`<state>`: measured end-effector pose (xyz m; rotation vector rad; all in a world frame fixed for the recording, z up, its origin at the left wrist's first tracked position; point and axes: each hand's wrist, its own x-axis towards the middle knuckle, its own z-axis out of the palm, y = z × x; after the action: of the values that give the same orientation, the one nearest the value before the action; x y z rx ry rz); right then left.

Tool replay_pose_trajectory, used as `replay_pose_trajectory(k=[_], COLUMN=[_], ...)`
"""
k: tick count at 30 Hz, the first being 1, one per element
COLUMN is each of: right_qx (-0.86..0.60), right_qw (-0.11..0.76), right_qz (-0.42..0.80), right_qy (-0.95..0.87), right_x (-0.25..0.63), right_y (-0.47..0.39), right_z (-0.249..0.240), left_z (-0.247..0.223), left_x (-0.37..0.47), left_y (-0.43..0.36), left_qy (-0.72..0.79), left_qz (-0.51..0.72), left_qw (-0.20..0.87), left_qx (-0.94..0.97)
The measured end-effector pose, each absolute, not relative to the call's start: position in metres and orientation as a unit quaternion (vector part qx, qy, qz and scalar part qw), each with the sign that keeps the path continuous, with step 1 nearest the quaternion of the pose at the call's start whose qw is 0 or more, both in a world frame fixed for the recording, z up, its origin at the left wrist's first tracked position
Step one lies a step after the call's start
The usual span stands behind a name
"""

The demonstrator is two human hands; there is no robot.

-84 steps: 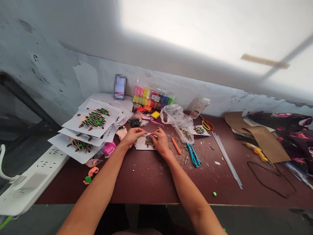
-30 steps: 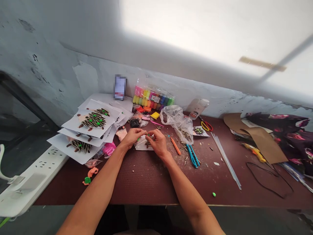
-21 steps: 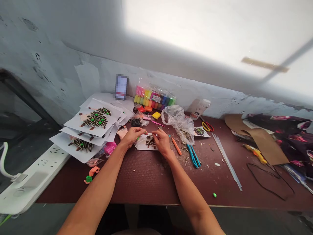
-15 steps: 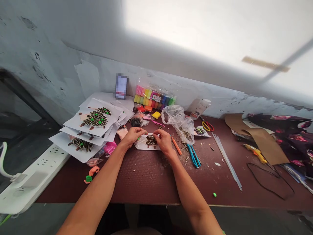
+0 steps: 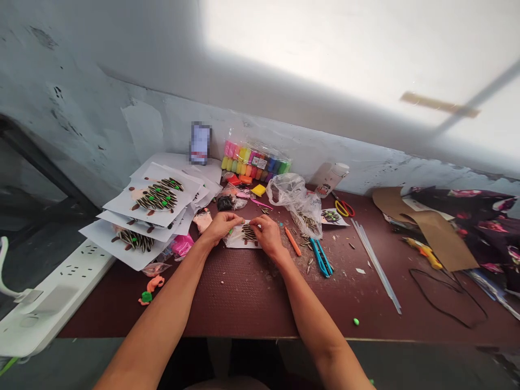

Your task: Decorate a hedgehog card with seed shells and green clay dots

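A white paper card (image 5: 233,242) lies on the dark red table, with striped sunflower seeds (image 5: 249,233) set close together on it. My left hand (image 5: 221,227) is at the card's upper left, thumb and forefinger pinched together; what they hold is too small to make out. A bit of green clay (image 5: 231,231) shows beside that hand. My right hand (image 5: 268,234) covers the card's right side, its fingers closed together at the seeds. Whatever is between its fingertips is hidden.
Left stand stacked sheets (image 5: 122,203) with seed hedgehogs and a power strip (image 5: 60,292). Behind are clay packs (image 5: 255,162) and a plastic bag of seeds (image 5: 306,216). An orange tool (image 5: 292,241), blue cutter (image 5: 322,258), scissors (image 5: 344,208), clear sticks (image 5: 377,265) and glue gun (image 5: 424,253) lie right.
My right hand has moved slightly left over the seeds, and its fingertips are nearer my left hand's. The green bit seen at my left fingertips no longer shows clearly.
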<state>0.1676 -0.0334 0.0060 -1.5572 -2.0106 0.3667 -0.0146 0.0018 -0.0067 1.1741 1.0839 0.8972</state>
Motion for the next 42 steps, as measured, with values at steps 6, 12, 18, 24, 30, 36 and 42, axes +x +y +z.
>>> replay_pose_trajectory(k=[6, 12, 18, 24, 30, 36, 42], right_qx=[-0.604, -0.616, -0.607, -0.608, -0.604, -0.603, -0.596], right_qw=[0.254, 0.243, 0.234, 0.226, 0.213, 0.212, 0.272], right_qz=[0.13, 0.122, 0.112, 0.107, 0.106, 0.098, 0.1], right_qy=[-0.744, -0.739, -0.751, -0.754, -0.76, -0.763, -0.749], right_x=[0.164, 0.162, 0.163, 0.164, 0.162, 0.162, 0.165], right_y=[-0.035, -0.035, -0.038, -0.039, -0.041, -0.044, -0.046], right_z=[0.009, 0.01, 0.012, 0.014, 0.015, 0.017, 0.016], left_z=[0.001, 0.002, 0.001, 0.001, 0.002, 0.001, -0.001], left_x=[-0.013, -0.013, -0.014, -0.015, -0.015, -0.015, -0.015], left_y=[-0.001, -0.001, -0.001, -0.001, -0.001, -0.001, 0.0], left_qy=[0.478, 0.475, 0.474, 0.476, 0.469, 0.474, 0.47], left_qz=[0.371, 0.369, 0.366, 0.364, 0.364, 0.361, 0.37], left_qw=[0.608, 0.609, 0.612, 0.606, 0.617, 0.609, 0.611], left_qx=[0.514, 0.517, 0.517, 0.523, 0.516, 0.524, 0.519])
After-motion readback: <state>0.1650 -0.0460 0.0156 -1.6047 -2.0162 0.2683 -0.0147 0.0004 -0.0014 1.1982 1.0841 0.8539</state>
